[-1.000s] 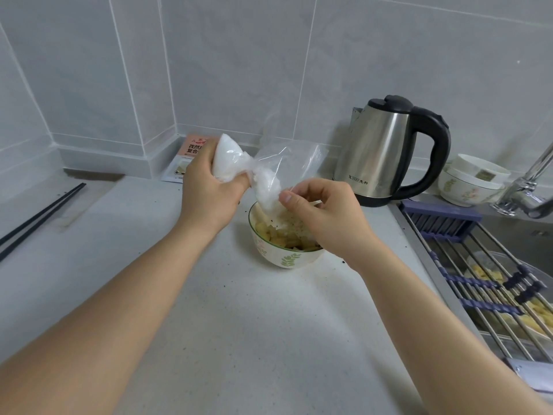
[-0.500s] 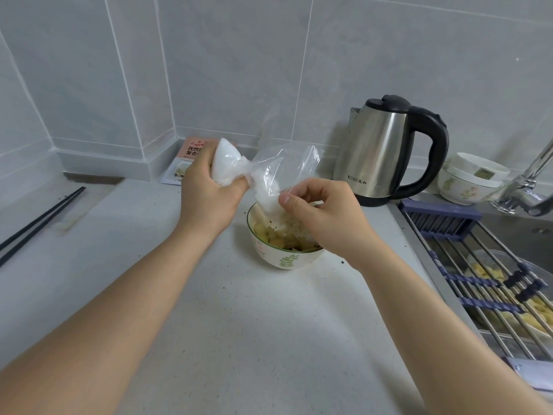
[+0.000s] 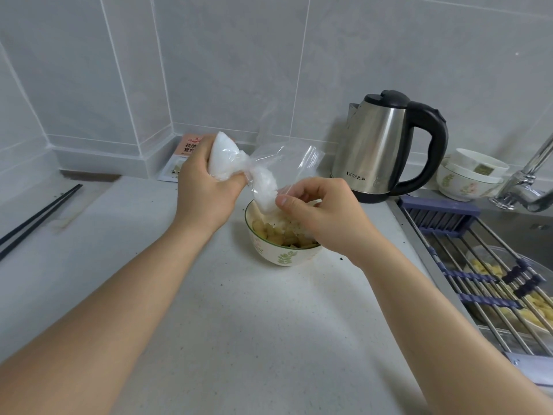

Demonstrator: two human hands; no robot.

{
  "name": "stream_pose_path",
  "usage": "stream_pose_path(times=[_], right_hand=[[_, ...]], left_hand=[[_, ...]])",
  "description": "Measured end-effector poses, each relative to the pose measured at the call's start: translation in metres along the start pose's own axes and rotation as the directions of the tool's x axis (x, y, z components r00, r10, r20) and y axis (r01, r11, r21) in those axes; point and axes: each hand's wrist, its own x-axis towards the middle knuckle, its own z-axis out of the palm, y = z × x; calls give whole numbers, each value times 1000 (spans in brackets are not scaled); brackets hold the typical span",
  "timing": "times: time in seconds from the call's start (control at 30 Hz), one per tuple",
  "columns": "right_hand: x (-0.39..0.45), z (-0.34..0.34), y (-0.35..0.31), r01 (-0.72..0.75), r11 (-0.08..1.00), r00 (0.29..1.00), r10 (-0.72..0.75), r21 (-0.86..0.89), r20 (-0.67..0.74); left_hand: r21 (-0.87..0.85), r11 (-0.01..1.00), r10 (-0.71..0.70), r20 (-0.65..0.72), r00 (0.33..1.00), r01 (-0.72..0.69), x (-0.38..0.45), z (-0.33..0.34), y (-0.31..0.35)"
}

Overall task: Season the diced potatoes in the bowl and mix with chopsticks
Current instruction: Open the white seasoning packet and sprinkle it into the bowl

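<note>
Seasoning bag held over bowl of diced potatoes.

We clamp our left hand (image 3: 206, 187) around the full end of the clear bag (image 3: 239, 169) of white powder; our right hand (image 3: 317, 217) pinches its lower end above the bowl (image 3: 281, 254). Diced potatoes (image 3: 275, 233) sit in the bowl, mid-tabletop (image 3: 239, 324). Chopsticks (image 3: 39, 215) lie far left, well apart.

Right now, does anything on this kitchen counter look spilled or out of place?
Slightly. Dark specks lie scattered on the countertop near the bowl, like spilled seasoning. The chopsticks lie far to the left, away from the bowl. Nothing looks broken or tipped over.
</note>
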Motion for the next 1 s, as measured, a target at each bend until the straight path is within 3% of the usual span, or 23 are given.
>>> stream_pose_path(times=[0.17, 0.3, 0.4, 0.53, 0.77, 0.9, 1.0], right_hand=[[-3, -1, -5, 13, 1000, 998, -12, -1, 65], [-1, -1, -2, -10, 1000, 1000, 10, -6, -8], [-2, -2, -3, 8, 999, 999, -6, -35, 46], [-2, -2, -2, 26, 995, 1000, -26, -101, 3], [-4, -4, -4, -24, 1000, 1000, 24, 17, 10], [0, -5, -5, -12, 998, 996, 16, 54, -83], [1, -6, -4, -54, 999, 997, 54, 5, 47]], left_hand=[[38, 999, 32, 5, 999, -32, 1, 3, -4], [43, 999, 22, 3, 1000, -22, 2, 1, -5], [46, 999, 29, 9, 1000, -30, 2, 1, -5], [56, 998, 28, 8, 1000, -28, 2, 2, -5], [38, 999, -6, 9, 1000, 5, 1, 0, -2], [30, 999, -24, 52, 998, 22, 3, -3, 0], [35, 998, -60, 64, 996, 58, 6, -6, -2]])
